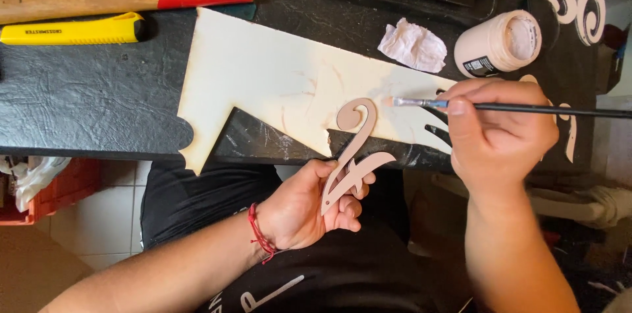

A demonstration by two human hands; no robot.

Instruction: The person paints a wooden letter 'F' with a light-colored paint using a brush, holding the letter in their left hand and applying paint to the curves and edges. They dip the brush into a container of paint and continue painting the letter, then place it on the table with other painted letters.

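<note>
A black table (99, 102) fills the upper view, and on it a large pale wooden offcut board (263, 82) is laid as a painting surface. At two o'clock an open jar of pinkish paint (501, 43) lies beside a crumpled tissue (413, 45). A scrolled wooden cutout (352, 155), at centre, is clamped in the left hand (306, 208); its face appears evenly coated pink, so little seems left. A thin paintbrush (513, 108) is gripped by the right hand (503, 132), bristles just beside the scroll.

Black worktop (99, 102) over white tiled floor (112, 221), evenly lit.
</note>
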